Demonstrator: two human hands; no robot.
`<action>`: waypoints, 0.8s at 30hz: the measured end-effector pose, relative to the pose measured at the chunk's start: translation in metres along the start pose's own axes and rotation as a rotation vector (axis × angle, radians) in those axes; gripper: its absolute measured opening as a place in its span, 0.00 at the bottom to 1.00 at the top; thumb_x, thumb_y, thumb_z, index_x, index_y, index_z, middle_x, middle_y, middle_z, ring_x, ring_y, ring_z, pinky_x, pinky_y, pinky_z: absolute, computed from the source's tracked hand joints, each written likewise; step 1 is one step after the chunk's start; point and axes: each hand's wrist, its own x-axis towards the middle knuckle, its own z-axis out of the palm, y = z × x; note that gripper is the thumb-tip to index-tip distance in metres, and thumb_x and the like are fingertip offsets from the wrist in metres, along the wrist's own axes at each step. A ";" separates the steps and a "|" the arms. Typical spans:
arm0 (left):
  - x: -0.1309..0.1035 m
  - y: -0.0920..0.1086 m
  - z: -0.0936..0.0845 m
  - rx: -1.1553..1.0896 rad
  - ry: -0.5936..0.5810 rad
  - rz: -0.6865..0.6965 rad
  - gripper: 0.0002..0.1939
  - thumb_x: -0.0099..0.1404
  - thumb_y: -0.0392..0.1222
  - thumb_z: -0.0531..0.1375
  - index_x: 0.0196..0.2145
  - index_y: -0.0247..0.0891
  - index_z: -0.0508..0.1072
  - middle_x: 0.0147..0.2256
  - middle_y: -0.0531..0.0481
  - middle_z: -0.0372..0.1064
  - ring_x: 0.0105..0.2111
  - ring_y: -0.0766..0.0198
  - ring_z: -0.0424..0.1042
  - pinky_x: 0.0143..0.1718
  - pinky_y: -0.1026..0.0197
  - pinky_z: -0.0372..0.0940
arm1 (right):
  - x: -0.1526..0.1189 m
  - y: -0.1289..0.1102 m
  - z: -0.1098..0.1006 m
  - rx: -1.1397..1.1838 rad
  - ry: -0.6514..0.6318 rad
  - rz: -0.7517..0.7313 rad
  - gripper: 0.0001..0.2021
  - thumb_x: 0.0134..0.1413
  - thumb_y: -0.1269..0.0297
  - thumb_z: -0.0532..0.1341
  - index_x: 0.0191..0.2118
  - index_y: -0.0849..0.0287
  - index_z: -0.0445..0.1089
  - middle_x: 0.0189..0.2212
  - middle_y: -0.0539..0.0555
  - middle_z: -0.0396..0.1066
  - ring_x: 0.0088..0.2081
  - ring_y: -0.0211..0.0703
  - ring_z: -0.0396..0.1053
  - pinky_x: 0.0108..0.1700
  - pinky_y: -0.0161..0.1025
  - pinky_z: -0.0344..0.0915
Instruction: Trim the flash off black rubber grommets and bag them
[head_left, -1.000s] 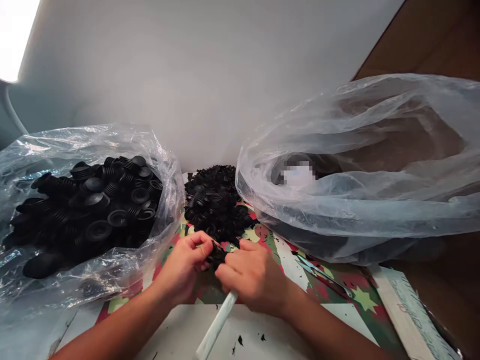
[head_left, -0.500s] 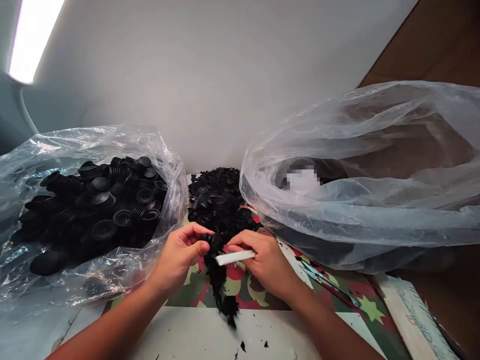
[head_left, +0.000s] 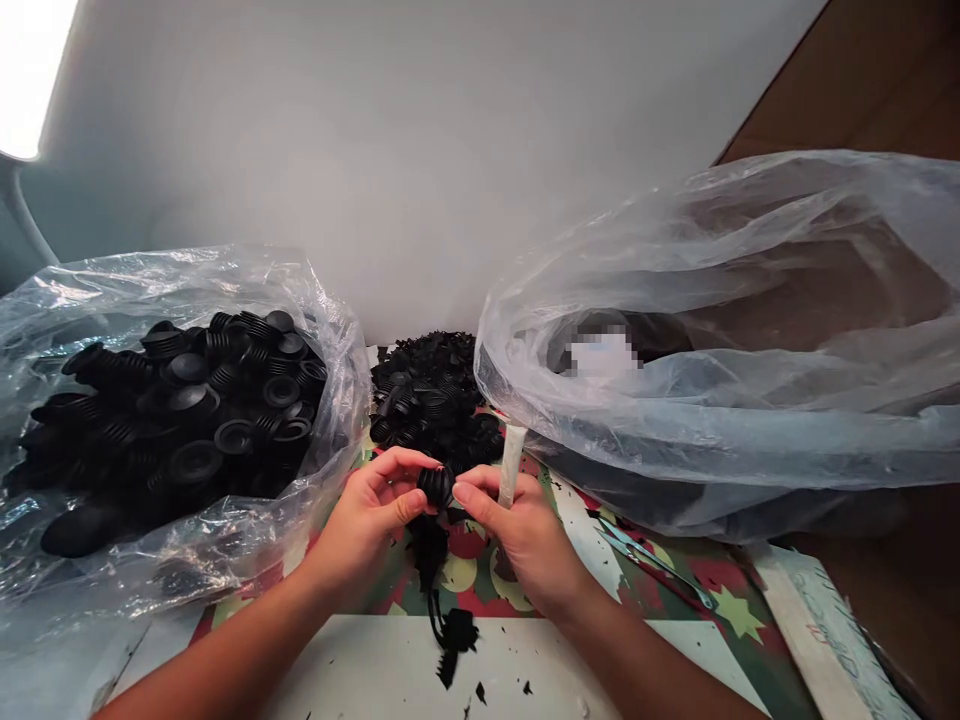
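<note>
Between the thumb and fingers of my left hand [head_left: 375, 505] is a black ribbed rubber bellows [head_left: 436, 487]. My right hand [head_left: 525, 525] grips a whitish stick-like handle [head_left: 512, 465], which points up; whether it has a blade I cannot see. The right thumb and fingertip are at the right side of the bellows, touching it or very close. Below the hands, black rubber scraps [head_left: 456, 632] trail over the patterned cloth [head_left: 517, 585] and onto a white sheet [head_left: 375, 665].
A clear plastic bag [head_left: 341, 330] full of black ribbed pieces [head_left: 196, 463] stands at left. Behind my hands lies a pile of black pieces and scraps [head_left: 427, 390]. A large clear bag [head_left: 750, 440] fills the right. Scissors [head_left: 660, 565] lie beside my right forearm.
The whitish handle has swung from pointing left to standing up in my right hand. My right fingertips have come closer to the bellows, which now shows its ribs. The view has shifted slightly.
</note>
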 end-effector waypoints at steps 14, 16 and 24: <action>-0.005 0.001 -0.001 0.049 -0.077 0.077 0.15 0.59 0.48 0.71 0.41 0.40 0.78 0.35 0.49 0.74 0.35 0.61 0.71 0.35 0.62 0.64 | -0.001 0.000 0.003 0.024 -0.011 0.015 0.19 0.50 0.46 0.66 0.24 0.59 0.71 0.19 0.44 0.53 0.23 0.34 0.47 0.27 0.36 0.49; -0.006 0.002 -0.001 0.173 -0.092 0.161 0.15 0.60 0.46 0.70 0.44 0.41 0.78 0.38 0.49 0.73 0.39 0.59 0.70 0.40 0.61 0.65 | -0.001 0.002 0.003 0.033 -0.014 0.041 0.21 0.49 0.44 0.67 0.23 0.59 0.70 0.18 0.44 0.52 0.23 0.34 0.47 0.26 0.36 0.47; 0.001 0.006 -0.005 0.299 -0.073 0.306 0.12 0.54 0.45 0.74 0.36 0.41 0.81 0.38 0.49 0.71 0.39 0.59 0.68 0.40 0.60 0.63 | -0.002 0.007 0.005 0.036 -0.030 0.043 0.20 0.48 0.46 0.68 0.24 0.60 0.72 0.19 0.46 0.58 0.24 0.35 0.52 0.26 0.35 0.50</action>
